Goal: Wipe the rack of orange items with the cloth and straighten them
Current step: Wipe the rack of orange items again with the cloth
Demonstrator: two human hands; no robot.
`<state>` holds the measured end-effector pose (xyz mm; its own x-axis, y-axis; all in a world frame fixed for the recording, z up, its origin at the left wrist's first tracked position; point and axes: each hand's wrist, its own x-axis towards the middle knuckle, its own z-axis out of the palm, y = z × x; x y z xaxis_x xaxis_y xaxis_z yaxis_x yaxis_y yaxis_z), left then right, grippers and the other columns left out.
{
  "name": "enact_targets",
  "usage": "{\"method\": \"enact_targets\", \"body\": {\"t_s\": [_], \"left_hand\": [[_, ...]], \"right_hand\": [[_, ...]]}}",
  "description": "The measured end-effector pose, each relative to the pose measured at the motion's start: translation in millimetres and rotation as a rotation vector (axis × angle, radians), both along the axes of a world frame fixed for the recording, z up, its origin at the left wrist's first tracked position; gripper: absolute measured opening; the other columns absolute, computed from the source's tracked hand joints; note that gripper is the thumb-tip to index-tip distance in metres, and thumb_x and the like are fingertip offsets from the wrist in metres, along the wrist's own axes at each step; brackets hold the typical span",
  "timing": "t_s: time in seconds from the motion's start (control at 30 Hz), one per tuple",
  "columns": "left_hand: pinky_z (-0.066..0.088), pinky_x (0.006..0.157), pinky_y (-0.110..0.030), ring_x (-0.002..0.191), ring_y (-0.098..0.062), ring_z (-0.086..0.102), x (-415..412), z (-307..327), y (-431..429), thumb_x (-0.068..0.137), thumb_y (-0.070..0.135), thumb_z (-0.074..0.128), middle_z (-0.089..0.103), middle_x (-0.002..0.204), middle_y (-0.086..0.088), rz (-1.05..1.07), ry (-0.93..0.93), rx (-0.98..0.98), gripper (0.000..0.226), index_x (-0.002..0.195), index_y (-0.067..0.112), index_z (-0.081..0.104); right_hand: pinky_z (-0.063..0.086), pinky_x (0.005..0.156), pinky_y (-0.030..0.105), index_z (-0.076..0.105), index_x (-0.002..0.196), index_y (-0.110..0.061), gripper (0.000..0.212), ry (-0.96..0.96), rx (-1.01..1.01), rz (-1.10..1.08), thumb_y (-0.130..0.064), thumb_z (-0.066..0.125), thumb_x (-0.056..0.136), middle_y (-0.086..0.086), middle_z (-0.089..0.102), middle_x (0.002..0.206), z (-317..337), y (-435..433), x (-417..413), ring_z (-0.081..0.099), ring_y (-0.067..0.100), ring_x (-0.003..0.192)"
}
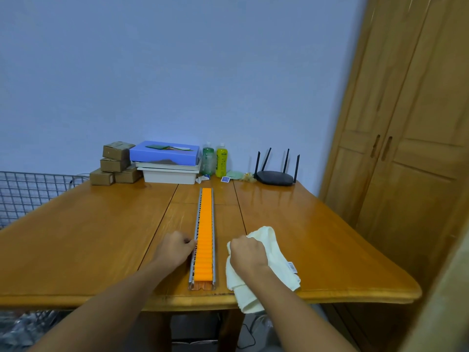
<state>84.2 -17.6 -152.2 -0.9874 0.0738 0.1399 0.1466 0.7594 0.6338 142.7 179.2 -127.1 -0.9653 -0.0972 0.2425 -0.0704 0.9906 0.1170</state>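
A long grey metal rack (213,224) lies lengthwise down the middle of the wooden table (88,237), filled with a tight row of orange items (205,229). My left hand (174,248) sits against the rack's left rail near its front part, fingers curled with the tips touching the rail. My right hand (247,252) is to the right of the rack, fisted around a pale yellow cloth (274,252). The cloth drapes on the table and hangs over the front edge. It is apart from the rack.
At the table's back stand several cardboard boxes (115,162), a blue box on white trays (166,160), two bottles (214,158) and a black router (275,175). A wire grid (28,191) is at left, a wooden wardrobe (406,123) at right.
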Motion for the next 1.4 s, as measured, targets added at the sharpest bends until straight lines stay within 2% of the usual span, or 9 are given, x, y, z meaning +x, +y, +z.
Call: {"method": "enact_targets", "body": {"t_s": [0.23, 0.53, 0.67, 0.8, 0.9, 1.0, 1.13, 1.23, 1.4], "left_hand": [[0.043, 0.059, -0.026, 0.065, -0.012, 0.058, -8, 6, -4, 0.099, 0.034, 0.063, 0.073, 0.081, -0.012, -0.016, -0.018, -0.037, 0.028, 0.083, 0.015, 0.075], [0.044, 0.059, -0.027, 0.066, -0.012, 0.06, -18, 9, -9, 0.096, 0.033, 0.067, 0.071, 0.077, -0.009, -0.082, -0.046, -0.04, 0.025, 0.079, 0.018, 0.074], [0.045, 0.061, -0.029, 0.068, -0.023, 0.064, -23, 9, -10, 0.098, 0.033, 0.063, 0.069, 0.076, -0.01, -0.1, -0.059, -0.043, 0.027, 0.081, 0.016, 0.075], [0.039, 0.056, -0.029, 0.058, -0.011, 0.05, -28, 14, -7, 0.1, 0.029, 0.059, 0.054, 0.062, 0.0, -0.066, -0.014, -0.066, 0.033, 0.074, 0.013, 0.071], [0.039, 0.054, -0.028, 0.054, -0.01, 0.049, -32, 18, -4, 0.101, 0.029, 0.058, 0.052, 0.058, 0.001, -0.033, 0.023, -0.087, 0.037, 0.066, 0.02, 0.063], [0.04, 0.054, -0.028, 0.054, -0.01, 0.049, -36, 21, 0, 0.1, 0.032, 0.059, 0.053, 0.059, 0.002, -0.016, 0.039, -0.104, 0.036, 0.066, 0.02, 0.063], [0.041, 0.054, -0.028, 0.054, -0.01, 0.05, -41, 25, 4, 0.1, 0.031, 0.059, 0.055, 0.059, 0.002, -0.016, 0.037, -0.103, 0.034, 0.069, 0.018, 0.066], [0.04, 0.053, -0.028, 0.053, -0.01, 0.049, -46, 27, 7, 0.1, 0.029, 0.059, 0.055, 0.059, 0.001, -0.003, 0.033, -0.094, 0.034, 0.07, 0.016, 0.066], [0.041, 0.053, -0.027, 0.054, -0.011, 0.052, -52, 26, 10, 0.101, 0.03, 0.058, 0.059, 0.062, -0.001, 0.022, 0.037, -0.091, 0.033, 0.074, 0.014, 0.068]], "right_hand": [[0.038, 0.064, 0.031, 0.066, 0.104, -0.014, 0.022, 0.007, -0.014, -0.121, 0.0, 0.054, 0.091, 0.007, 0.063, 0.107, -1, 15, -14, 0.066, 0.025, 0.09], [0.042, 0.07, 0.028, 0.066, 0.114, -0.018, 0.022, 0.081, -0.149, -0.194, -0.027, 0.054, 0.097, 0.002, 0.057, 0.118, -6, 8, -33, 0.056, 0.019, 0.103], [0.044, 0.075, 0.028, 0.065, 0.114, -0.019, 0.024, 0.068, -0.196, -0.187, -0.031, 0.05, 0.098, 0.001, 0.058, 0.118, -7, 10, -38, 0.056, 0.018, 0.102], [0.044, 0.068, 0.029, 0.067, 0.105, -0.017, 0.028, 0.046, -0.247, -0.181, -0.034, 0.046, 0.1, 0.001, 0.059, 0.105, 3, 13, -42, 0.057, 0.017, 0.09], [0.046, 0.082, 0.034, 0.067, 0.107, -0.018, 0.038, 0.067, -0.166, -0.163, -0.045, 0.041, 0.099, 0.002, 0.059, 0.109, 10, 21, -44, 0.053, 0.019, 0.096], [0.031, 0.099, 0.045, 0.06, 0.124, -0.022, 0.06, 0.015, 0.018, -0.22, -0.066, 0.036, 0.092, 0.004, 0.053, 0.125, 12, 29, -42, 0.044, 0.025, 0.115], [0.009, 0.107, 0.071, 0.037, 0.148, -0.025, 0.081, -0.215, -0.042, -0.335, -0.078, 0.031, 0.087, 0.007, 0.036, 0.15, 5, 36, -41, 0.028, 0.036, 0.14], [0.022, 0.107, 0.068, 0.031, 0.152, -0.028, 0.077, -0.26, -0.119, -0.315, -0.074, 0.031, 0.09, 0.007, 0.031, 0.154, -2, 41, -41, 0.025, 0.035, 0.142], [0.035, 0.099, 0.053, 0.042, 0.146, -0.028, 0.061, -0.183, -0.073, -0.215, -0.064, 0.033, 0.097, 0.004, 0.042, 0.144, -2, 47, -47, 0.035, 0.029, 0.134]]}}
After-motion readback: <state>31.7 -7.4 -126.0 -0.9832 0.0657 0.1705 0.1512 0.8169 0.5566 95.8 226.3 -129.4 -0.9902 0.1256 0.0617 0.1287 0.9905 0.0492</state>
